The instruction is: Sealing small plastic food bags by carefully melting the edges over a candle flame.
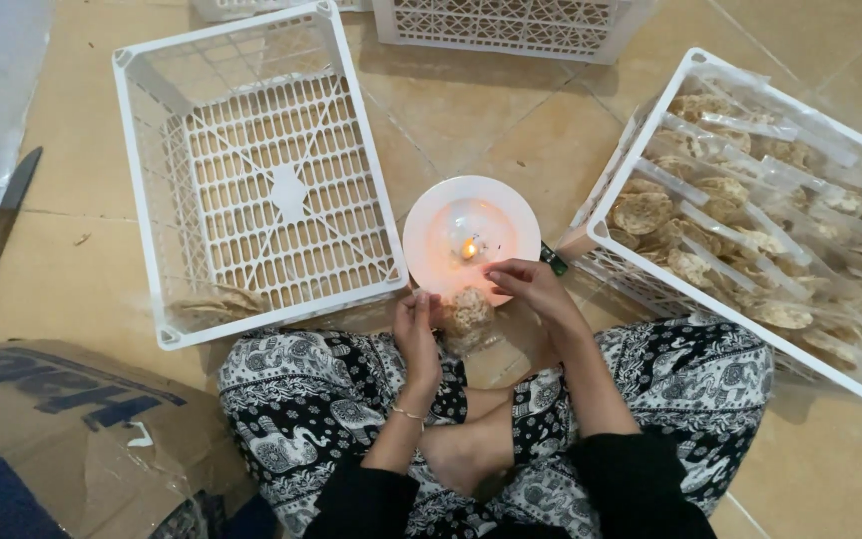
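I sit cross-legged on a tiled floor. My left hand (417, 334) and my right hand (533, 286) together hold a clear plastic bag of round crackers (469, 311), its top edge stretched between the fingers. Just beyond the bag a small candle flame (469, 249) burns in the middle of a white plate (431, 216). The bag's edge is close to the flame.
A white plastic crate (142, 170) on the left holds one or two cracker bags (214, 301) in its near corner. Another white crate (641, 160) on the right is full of bagged crackers. A knife (6, 211) lies far left. A cardboard box (62, 419) sits at lower left.
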